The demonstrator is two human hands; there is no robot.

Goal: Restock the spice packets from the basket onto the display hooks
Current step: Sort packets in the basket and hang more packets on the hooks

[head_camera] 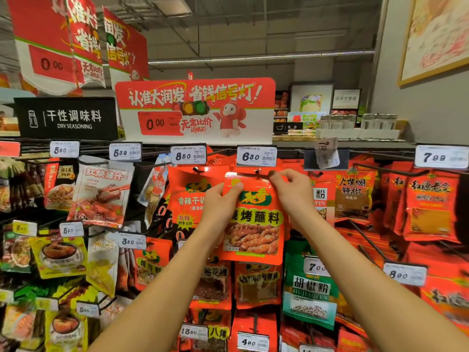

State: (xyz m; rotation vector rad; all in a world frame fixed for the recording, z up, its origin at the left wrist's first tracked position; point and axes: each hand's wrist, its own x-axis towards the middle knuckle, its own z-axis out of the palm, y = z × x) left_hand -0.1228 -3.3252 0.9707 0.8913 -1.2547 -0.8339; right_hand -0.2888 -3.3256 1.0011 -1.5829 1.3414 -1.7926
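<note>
At the top row of the display, under the 6.80 price tag [256, 156], a red spice packet [253, 219] with a picture of fried meat hangs up against its hook [256, 174]. The left hand [220, 207] holds the packet's upper left edge, thumb across the front and fingers behind — a grip that keeps the pouch flat and square to the hook so the punched slot in its header faces the prong. The right hand [291, 191] pinches the top right of the header between thumb and forefinger, right where the dark hook tip shows; that pinch looks meant to steer the slot along the wire. Whether the slot is already threaded on or only lined up with the tip cannot be told, as the fingers and header cover the join.

Behind it hang more red pouches, which suggests this is the right peg for the product. Just to its left a neighbouring red packet [187, 199] hangs under the 8.50 tag [188, 155], partly overlapped by the held one. A dry seasoning sign [66, 118] stands at upper left. The basket is not in view, so how many packets remain to hang is unknown — this one is at most nearly placed.
</note>
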